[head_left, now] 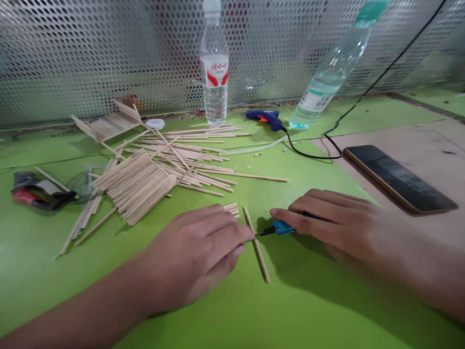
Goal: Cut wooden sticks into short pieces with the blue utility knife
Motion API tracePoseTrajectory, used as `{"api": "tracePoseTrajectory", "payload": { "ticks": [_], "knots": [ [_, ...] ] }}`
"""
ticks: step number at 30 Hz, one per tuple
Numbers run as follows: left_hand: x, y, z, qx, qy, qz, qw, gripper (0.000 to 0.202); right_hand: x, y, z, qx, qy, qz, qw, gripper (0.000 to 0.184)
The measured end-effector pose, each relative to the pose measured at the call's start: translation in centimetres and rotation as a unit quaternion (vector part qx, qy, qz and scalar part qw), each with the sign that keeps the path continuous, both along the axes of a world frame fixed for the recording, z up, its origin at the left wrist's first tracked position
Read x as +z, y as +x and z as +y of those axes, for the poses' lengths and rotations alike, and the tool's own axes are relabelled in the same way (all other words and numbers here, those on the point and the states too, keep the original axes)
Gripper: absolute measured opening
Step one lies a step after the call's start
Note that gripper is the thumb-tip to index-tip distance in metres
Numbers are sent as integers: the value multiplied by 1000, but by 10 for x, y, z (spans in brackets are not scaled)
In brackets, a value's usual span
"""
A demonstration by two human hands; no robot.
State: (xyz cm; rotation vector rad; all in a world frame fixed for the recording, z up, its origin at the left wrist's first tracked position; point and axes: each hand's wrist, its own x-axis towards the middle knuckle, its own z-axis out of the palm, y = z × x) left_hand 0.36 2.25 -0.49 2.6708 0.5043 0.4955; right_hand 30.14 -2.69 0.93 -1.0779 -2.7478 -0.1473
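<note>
Wooden stick lies between the hands; left hand has a fingertip at it (can't tell if it's gripping), right hand clamped round a blue cutter. If the stick rolls, the blade could skid into that fingertip.

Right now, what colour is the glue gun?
The glue gun is dark blue with an orange trigger, shown in the head view.

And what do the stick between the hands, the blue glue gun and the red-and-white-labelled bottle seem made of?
The stick: wood or bamboo, matte and seemingly unpainted, from its pale tan colour.
The blue glue gun: probably plastic, given its blue body and orange trigger; finish unclear.
The bottle: likely plastic, clear and glossy, see-through with bright highlights.
</note>
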Motion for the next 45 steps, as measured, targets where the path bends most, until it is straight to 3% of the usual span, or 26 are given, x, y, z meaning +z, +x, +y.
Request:
{"api": "tracePoseTrajectory", "payload": {
  "ticks": [29,45],
  "knots": [
    [0,1,0,-2,-10,-12,1000,18,-4,-3,-3,-7,0,-11,1000,47],
    [2,2,-1,13,-8,38,999,42,-2,-2,-2,-2,7,-19,1000,47]
  ]
}}
